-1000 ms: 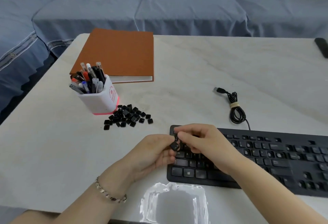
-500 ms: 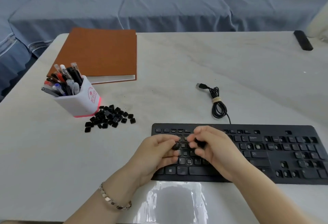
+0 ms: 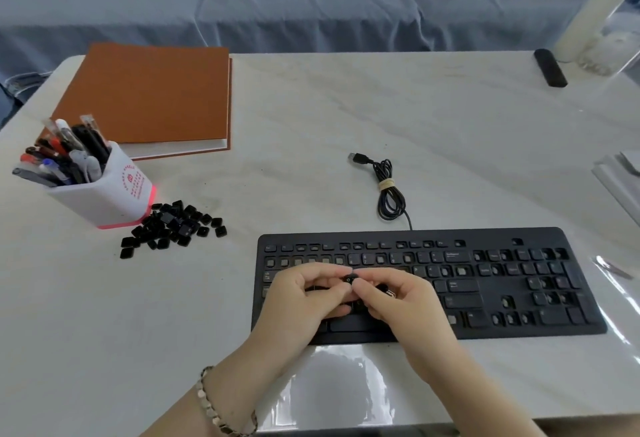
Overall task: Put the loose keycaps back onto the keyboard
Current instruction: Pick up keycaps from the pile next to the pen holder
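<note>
Fingers (image 3: 327,271) of left hand (image 3: 298,301) and right hand (image 3: 405,308) are curled, tips meeting, pinching one keycap (image 3: 349,278) over the keyboard (image 3: 502,284), left half. Many key slots are bare. Keycap pile (image 3: 173,227) sits on the bench (image 3: 346,107) beside the pen cup (image 3: 104,194), left of the keyboard.

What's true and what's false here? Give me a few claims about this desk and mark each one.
1. The left hand and right hand pinch a black keycap over the keyboard. True.
2. The pile of loose keycaps lies right of the keyboard. False: it lies left of it, beside the pen cup.
3. The cable is plugged in. False: its USB plug lies free on the table.
4. An orange book lies beyond the pen cup. True.
</note>
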### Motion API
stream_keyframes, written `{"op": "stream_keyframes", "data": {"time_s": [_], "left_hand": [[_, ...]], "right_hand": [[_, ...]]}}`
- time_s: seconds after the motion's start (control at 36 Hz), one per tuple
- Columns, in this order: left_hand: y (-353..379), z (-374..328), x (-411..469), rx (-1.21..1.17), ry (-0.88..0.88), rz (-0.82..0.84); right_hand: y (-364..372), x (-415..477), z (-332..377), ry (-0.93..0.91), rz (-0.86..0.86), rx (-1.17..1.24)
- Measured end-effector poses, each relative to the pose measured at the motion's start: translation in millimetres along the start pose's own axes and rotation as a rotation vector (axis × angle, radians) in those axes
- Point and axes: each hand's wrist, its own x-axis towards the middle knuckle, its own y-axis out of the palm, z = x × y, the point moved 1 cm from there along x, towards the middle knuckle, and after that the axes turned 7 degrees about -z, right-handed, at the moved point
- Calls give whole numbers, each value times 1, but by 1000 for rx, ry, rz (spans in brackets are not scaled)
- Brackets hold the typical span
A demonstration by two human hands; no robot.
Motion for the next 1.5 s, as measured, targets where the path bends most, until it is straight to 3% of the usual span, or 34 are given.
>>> {"op": "stream_keyframes", "data": {"time_s": [0.17, 0.39, 0.56, 0.61, 0.75, 0.83, 1.0, 1.17, 1.5], "left_hand": [[3, 0, 0, 154, 67, 12], [17, 7, 1, 69, -83, -10], [28, 6, 3, 38, -111, 47], [30, 9, 6, 112, -11, 75], [22, 24, 23, 738, 672, -7], [23, 38, 38, 950, 888, -12], [31, 51, 49, 1234, 903, -36], [32, 57, 52, 1266, 940, -63], [33, 57, 51, 1330, 946, -73]], "right_hand": [[-9, -1, -3, -110, -40, -86], [-19, -2, -9, -182, -96, -108], [-33, 5, -13, -481, -161, -459], [-40, 12, -15, -548, -183, -548], [-66, 39, -17, -556, -287, -666], [-78, 53, -18, -502, -290, -712], [-77, 67, -19, -471, -209, -753], [-75, 71, -18, -495, -152, -821], [-74, 65, -25, -749, -227, -950]]}}
